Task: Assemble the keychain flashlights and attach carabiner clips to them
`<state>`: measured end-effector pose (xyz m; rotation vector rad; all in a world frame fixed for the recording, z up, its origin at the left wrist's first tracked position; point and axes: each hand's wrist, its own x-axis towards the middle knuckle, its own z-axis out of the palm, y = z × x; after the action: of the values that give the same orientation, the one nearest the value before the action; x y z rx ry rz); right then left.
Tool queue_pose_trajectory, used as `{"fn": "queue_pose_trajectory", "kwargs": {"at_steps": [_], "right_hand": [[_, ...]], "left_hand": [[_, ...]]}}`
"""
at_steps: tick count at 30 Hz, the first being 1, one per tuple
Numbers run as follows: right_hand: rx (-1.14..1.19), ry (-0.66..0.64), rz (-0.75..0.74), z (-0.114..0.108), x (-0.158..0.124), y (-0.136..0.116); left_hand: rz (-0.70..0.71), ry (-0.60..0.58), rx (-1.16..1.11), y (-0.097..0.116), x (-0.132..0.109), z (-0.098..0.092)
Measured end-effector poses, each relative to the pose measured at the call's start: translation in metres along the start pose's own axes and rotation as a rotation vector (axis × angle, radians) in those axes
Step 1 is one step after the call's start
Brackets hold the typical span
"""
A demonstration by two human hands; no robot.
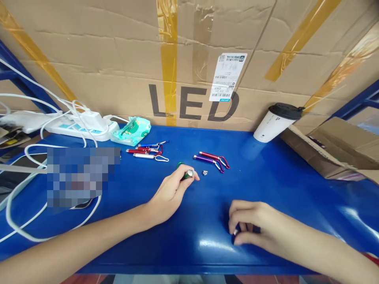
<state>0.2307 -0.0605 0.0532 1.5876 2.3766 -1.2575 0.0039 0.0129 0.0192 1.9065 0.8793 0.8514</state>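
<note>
On the blue table (189, 254): red and purple penlights (206, 159) lie side by side, a small silver part (205, 172) just nearer.
Left hand (169, 191): grip wrapped round a green penlight (190, 174) near the table's middle, silver end showing.
Right hand (254, 217): grip pinching a small piece (236, 232), most of it hidden from me.
Toward the LED carton (118, 51): lidded cup (272, 125) at right, more penlights (144, 156) at left.

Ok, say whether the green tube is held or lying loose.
Held: the left hand is curled around the green tube, with its silvery end showing. Whether that end is open or capped, I cannot tell.
</note>
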Motion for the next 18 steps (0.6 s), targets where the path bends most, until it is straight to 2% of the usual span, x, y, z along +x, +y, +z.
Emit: {"fn": "queue_pose_trajectory", "kwargs": {"at_steps": [7,11,13,15,18], "right_hand": [[-0.030,0.155,0.090,-0.013,0.033,0.000],[-0.133,0.098,0.026,-0.024,0.054,-0.010],[-0.191,0.119,0.001,-0.034,0.061,-0.018],[-0.218,0.238,-0.038,-0.047,0.066,-0.030],[-0.094,0.463,-0.138,-0.066,0.071,-0.051]], "left_hand": [[-0.036,-0.097,0.037,0.006,0.000,-0.001],[-0.033,-0.061,-0.034,0.007,-0.002,-0.002],[-0.030,-0.009,-0.080,0.006,-0.004,-0.003],[-0.031,0.065,-0.109,0.006,-0.006,-0.005],[-0.043,0.137,-0.108,0.007,-0.007,-0.008]]}}
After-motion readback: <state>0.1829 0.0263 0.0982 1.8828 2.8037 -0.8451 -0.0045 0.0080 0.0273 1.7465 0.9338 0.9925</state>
